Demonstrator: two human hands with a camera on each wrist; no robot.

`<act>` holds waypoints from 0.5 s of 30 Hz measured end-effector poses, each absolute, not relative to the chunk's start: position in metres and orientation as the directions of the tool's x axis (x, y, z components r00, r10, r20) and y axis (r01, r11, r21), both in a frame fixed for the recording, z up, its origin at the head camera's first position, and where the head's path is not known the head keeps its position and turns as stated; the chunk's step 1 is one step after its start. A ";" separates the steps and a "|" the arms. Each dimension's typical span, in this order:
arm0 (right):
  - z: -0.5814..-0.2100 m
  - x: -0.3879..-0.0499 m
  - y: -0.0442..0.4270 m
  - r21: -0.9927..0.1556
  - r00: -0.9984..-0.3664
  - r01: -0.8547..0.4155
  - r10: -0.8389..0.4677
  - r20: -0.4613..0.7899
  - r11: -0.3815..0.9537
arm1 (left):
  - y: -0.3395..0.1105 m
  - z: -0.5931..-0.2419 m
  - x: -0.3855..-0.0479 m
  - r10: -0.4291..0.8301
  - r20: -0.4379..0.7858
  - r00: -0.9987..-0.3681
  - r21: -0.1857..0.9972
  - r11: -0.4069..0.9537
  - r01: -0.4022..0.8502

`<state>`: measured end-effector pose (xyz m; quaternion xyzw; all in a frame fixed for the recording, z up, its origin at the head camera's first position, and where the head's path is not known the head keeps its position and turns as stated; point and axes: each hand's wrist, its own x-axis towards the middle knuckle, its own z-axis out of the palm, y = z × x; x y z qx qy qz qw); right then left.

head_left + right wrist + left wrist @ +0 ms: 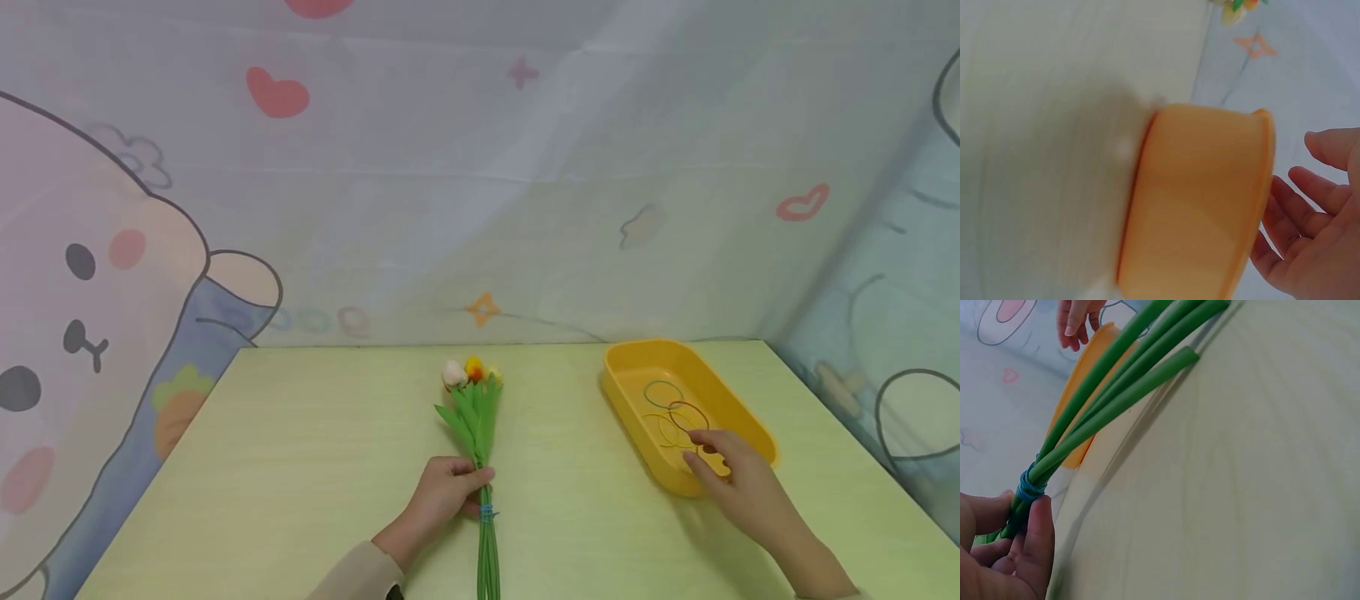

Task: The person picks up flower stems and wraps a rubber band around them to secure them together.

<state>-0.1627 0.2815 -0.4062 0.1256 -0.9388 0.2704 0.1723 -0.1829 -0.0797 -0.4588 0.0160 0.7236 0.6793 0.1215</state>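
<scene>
My left hand [447,493] grips a bunch of artificial tulips [474,421] by the green stems, its thumb across them. Just below the fingers, a blue rubber band [487,511] is wound round the stems; the left wrist view shows this band [1030,485] beside the fingertips. White, yellow and orange-red blooms point to the back of the table. Over the near end of a yellow tray [678,483], my right hand [731,479] hovers with fingers loosely bent and nothing held. Several thin rubber bands [663,395], green, red and yellow, lie in the tray.
The pale wooden table [300,467] reaches back to a printed cloth [420,208] hanging behind it. The tray stands near the table's right edge, and its raised wall [1197,187] shows close to the fingers in the right wrist view.
</scene>
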 end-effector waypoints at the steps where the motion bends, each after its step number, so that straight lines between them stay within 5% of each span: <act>1: -0.408 -0.163 0.283 -0.472 -0.914 -0.321 -0.139 0.381 0.821 | -0.080 -0.459 -0.183 0.190 -0.160 -0.969 0.986 0.082 -0.146; 15: -0.422 -0.169 0.289 -0.470 -0.929 -0.322 -0.179 0.325 0.822 | -0.082 -0.462 -0.185 0.198 -0.181 -0.963 0.982 0.088 -0.166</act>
